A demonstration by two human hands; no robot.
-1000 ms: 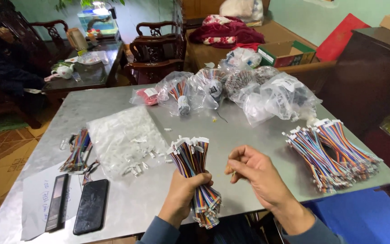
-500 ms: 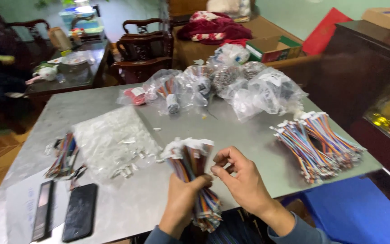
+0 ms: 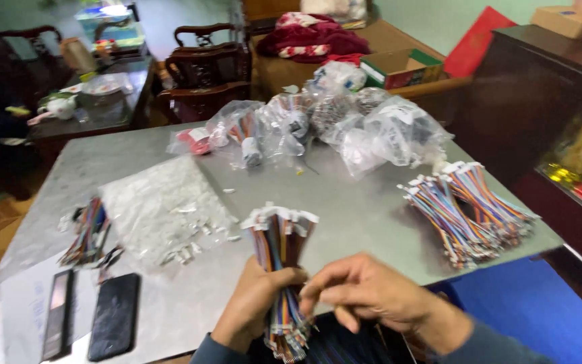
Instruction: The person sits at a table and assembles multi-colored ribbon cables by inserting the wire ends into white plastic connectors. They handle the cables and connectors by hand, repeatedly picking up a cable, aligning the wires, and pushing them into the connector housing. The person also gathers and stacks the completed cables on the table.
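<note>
While left hand (image 3: 259,303) grips upright wire bundle (image 3: 279,269) | right hand (image 3: 365,293) fingers curled, touching its wires | grey table (image 3: 345,202)

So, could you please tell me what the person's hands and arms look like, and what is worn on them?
Both hands are bare: no gloves, and no rings or watch that I can make out. The left hand and the right hand each come out of a long grey-blue sleeve that ends at the wrist. The picture is slightly blurred.

Clear bags (image 3: 345,125), dark phone (image 3: 114,315)
</note>
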